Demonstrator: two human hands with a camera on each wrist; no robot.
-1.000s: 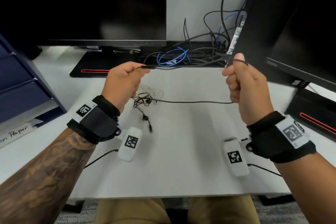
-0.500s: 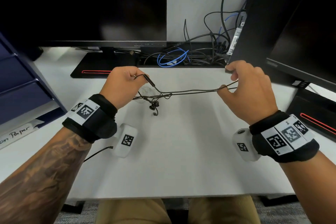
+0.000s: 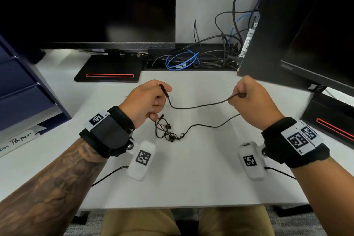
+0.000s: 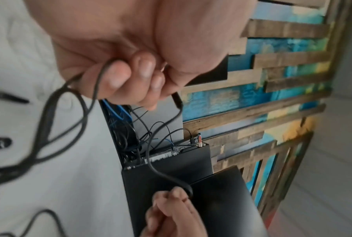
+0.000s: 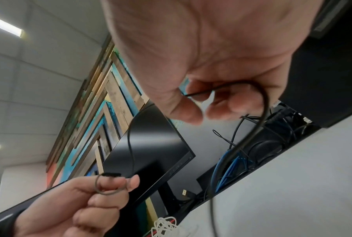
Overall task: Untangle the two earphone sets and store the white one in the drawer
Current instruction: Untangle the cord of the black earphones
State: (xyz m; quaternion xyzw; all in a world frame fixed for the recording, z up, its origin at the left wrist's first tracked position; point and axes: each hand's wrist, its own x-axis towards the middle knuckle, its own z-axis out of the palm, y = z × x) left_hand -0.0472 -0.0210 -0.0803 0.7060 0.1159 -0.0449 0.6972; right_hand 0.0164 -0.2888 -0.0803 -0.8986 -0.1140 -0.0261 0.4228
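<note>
A white desk point(image 3: 191, 174) fills the middle of the head view, two dark monitors point(image 3: 86, 5) across the top, blue drawers point(image 3: 21, 90) at the left edge. Only the wrist views show a wall of painted wooden slats point(image 4: 272, 80); only the right wrist view shows the white earphones point(image 5: 164, 227), bunched on the desk at lower centre. The black earphones point(image 3: 166, 130) lie looped mid-frame. The left hand point(image 3: 145, 101) pinches one end of their thin cord; the right hand point(image 3: 251, 99) pinches further along.
</note>
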